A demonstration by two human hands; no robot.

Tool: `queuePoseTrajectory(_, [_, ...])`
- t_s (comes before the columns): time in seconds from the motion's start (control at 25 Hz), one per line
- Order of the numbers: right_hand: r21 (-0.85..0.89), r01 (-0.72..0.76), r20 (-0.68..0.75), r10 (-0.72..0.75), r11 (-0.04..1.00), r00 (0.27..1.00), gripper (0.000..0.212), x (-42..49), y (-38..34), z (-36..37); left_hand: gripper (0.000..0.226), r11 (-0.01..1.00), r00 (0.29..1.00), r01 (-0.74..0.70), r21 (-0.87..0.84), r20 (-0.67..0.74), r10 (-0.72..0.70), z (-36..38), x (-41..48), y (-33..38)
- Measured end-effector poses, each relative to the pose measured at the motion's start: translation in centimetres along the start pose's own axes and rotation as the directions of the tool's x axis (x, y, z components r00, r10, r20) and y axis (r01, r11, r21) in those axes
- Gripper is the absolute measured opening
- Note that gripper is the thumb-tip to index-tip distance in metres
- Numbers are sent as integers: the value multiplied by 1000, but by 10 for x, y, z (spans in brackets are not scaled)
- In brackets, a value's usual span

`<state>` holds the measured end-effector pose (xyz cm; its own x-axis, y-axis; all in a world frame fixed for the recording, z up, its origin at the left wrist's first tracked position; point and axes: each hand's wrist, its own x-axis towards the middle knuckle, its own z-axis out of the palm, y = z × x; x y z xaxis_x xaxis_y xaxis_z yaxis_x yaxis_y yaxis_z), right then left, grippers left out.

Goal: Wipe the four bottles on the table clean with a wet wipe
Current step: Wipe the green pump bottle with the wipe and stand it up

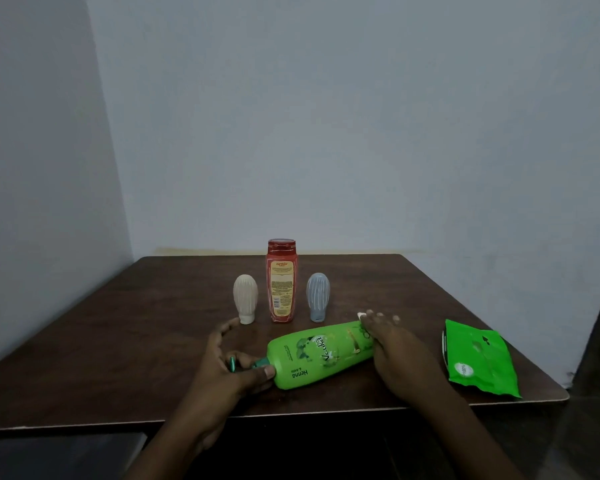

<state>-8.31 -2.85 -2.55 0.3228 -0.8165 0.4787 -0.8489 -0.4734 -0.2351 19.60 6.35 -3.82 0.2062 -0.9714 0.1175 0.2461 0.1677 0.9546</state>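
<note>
Left hand (227, 363) grips green bottle (321, 355) at cap; right hand (400, 351) presses its base.

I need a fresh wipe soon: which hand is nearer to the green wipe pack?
Right. The right hand presses on the green bottle, just left of the wipe pack; the left hand grips the bottle's cap end, farther left.

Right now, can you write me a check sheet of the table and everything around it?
Surface: dark brown table.
Job's things: green bottle lying on its side; red bottle, beige bottle and grey bottle standing behind it; white wipe at the green bottle's base.
Clutter: green wipe pack near the table's right edge.
Hands: left hand grips the green bottle's cap end; right hand presses the wipe on it.
Cables: nothing seen.
Surroundings: plain pale walls.
</note>
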Motion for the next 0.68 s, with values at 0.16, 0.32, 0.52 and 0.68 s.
queuePoseTrajectory(0.16, [18, 47, -51, -46, 999, 998, 59, -29, 3, 6, 94, 999, 999, 29, -33, -29, -30, 2, 4, 0])
queuePoseTrajectory(0.32, [59, 36, -32, -35, 998, 999, 58, -48, 6, 6, 103, 997, 998, 61, -39, 27, -60, -3, 5, 1])
queuePoseTrajectory(0.52, [58, -40, -52, 43, 997, 998, 57, -25, -4, 8, 104, 999, 998, 50, -2, 47, -50, -4, 2, -5])
queuePoseTrajectory(0.68, [-7, -61, -47, 61, 998, 997, 61, 1, -26, 14, 106, 999, 998, 37, 5, 43, -37, -8, 4, -5])
